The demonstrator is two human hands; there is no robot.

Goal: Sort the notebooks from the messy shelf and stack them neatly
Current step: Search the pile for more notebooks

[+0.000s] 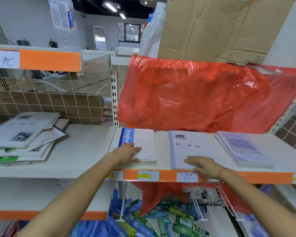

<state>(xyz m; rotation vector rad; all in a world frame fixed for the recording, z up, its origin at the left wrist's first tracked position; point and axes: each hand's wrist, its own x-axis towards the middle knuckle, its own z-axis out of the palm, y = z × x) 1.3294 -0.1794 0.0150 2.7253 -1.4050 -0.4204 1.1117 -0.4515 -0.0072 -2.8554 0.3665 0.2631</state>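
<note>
Three neat stacks lie on the right shelf (162, 147). My left hand (129, 153) rests flat on the stack of white notebooks with a blue "NoteBook" spine (145, 142), fingers spread near its front edge. My right hand (202, 164) lies flat on the front of the white "Time Memory" notebook stack (189, 147). A third stack with pale blue covers (244, 149) sits further right, untouched. On the left shelf a messy heap of notebooks (22, 135) lies askew, white and green covers mixed.
A red plastic bag (195, 96) hangs from the shelf above, low over the back of the stacks. Flattened cardboard (212, 29) stands above it. Wire grid panels back the shelves. Price labels line the orange shelf edge (166, 175). Blue packaged goods fill the bin below.
</note>
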